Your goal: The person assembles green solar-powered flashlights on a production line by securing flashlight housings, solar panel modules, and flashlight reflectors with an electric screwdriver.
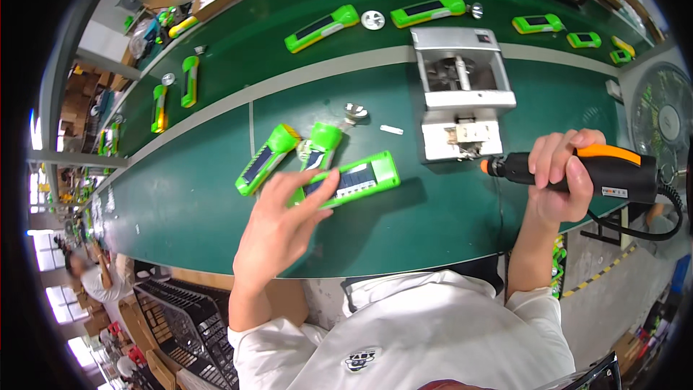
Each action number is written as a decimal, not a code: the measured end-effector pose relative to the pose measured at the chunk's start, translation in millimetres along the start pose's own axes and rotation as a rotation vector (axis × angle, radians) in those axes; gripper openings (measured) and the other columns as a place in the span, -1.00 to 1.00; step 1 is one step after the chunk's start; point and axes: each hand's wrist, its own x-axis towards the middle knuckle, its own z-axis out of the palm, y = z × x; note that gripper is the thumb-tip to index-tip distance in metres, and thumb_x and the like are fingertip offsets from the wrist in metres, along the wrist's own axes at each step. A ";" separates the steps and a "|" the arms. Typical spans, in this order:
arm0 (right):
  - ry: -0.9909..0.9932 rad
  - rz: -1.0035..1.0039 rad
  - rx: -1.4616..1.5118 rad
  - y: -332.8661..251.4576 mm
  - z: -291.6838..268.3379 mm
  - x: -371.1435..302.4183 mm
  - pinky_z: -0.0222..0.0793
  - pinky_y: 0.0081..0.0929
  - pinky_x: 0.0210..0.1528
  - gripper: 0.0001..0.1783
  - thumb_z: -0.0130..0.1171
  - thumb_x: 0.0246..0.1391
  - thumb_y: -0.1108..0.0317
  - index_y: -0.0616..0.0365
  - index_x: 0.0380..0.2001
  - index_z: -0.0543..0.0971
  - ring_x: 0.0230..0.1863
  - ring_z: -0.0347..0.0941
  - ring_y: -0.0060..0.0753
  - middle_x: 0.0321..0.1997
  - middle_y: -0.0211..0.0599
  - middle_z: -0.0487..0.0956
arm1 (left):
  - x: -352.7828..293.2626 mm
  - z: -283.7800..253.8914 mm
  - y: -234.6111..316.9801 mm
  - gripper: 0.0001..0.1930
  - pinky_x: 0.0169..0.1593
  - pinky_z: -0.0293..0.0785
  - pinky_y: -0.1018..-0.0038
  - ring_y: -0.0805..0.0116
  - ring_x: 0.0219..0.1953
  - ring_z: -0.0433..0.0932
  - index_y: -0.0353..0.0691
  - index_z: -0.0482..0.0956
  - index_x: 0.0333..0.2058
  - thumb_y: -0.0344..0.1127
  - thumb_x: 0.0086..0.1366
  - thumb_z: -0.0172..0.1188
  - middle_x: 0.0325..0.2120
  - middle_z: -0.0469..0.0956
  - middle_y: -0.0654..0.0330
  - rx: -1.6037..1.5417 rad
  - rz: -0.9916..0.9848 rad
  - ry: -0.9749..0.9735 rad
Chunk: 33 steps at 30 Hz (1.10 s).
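Observation:
My left hand (pixel 278 220) is closed on a green flashlight (pixel 375 173) with a dark solar panel, lying slanted above the green bench. In my right hand (pixel 567 173) is a black electric screwdriver (pixel 624 173) with an orange lever, its fingers wrapped round the body. The screwdriver's tip points left, at the front of a silver screw feeder (pixel 462 101). Beyond my left hand lie a green flashlight with a yellow edge (pixel 266 159) and another green flashlight (pixel 325 141). A shiny reflector (pixel 355 112) rests beside the latter.
A small white strip (pixel 391 130) lies left of the feeder. Several green flashlights, among them one at the back (pixel 323 27), line the far belt with round reflectors (pixel 372 20). A fan (pixel 665 119) stands at the right. Black crates (pixel 184 318) sit below the bench at left; a person (pixel 101 278) is beyond.

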 end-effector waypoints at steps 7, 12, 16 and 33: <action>0.024 -0.058 -0.067 -2.0 11.5 6.8 0.35 -0.40 -0.48 -0.67 -0.03 0.20 0.41 0.25 0.02 0.31 -0.64 0.28 -0.49 -0.57 -0.39 0.33 | 0.3 60.3 23.5 -0.38 0.03 0.49 0.20 0.06 -0.05 0.52 -0.18 0.56 0.21 -0.49 0.10 0.39 0.00 0.55 0.08 -0.075 0.185 -0.239; 0.009 -0.065 -0.120 0.9 18.6 8.7 0.38 -0.42 -0.50 -0.68 0.00 0.20 0.45 0.26 0.01 0.30 -0.66 0.30 -0.49 -0.58 -0.37 0.35 | 7.0 87.6 25.1 -0.34 0.06 0.51 0.20 0.08 0.03 0.51 -0.18 0.45 0.29 -0.38 0.17 0.39 0.07 0.52 0.07 0.135 0.225 -0.305; -0.017 -0.086 -0.169 10.3 19.9 8.2 0.42 -0.45 -0.50 -0.69 0.07 0.21 0.46 0.26 -0.01 0.31 -0.65 0.34 -0.50 -0.60 -0.36 0.38 | 18.6 103.2 41.3 -0.32 0.10 0.51 0.18 0.05 0.08 0.51 -0.28 0.41 0.28 -0.23 0.22 0.38 0.13 0.49 0.01 0.173 0.313 -0.221; -0.105 0.339 -0.390 30.0 56.6 67.6 0.25 -0.49 -0.65 -0.77 0.14 0.06 0.54 0.41 -0.18 0.50 -0.76 0.26 -0.49 -0.69 -0.34 0.34 | 44.5 144.3 43.3 -0.51 -0.04 0.61 0.26 0.13 -0.07 0.57 -0.39 0.56 0.06 -0.33 0.16 0.41 -0.10 0.61 0.09 -0.143 0.342 -0.111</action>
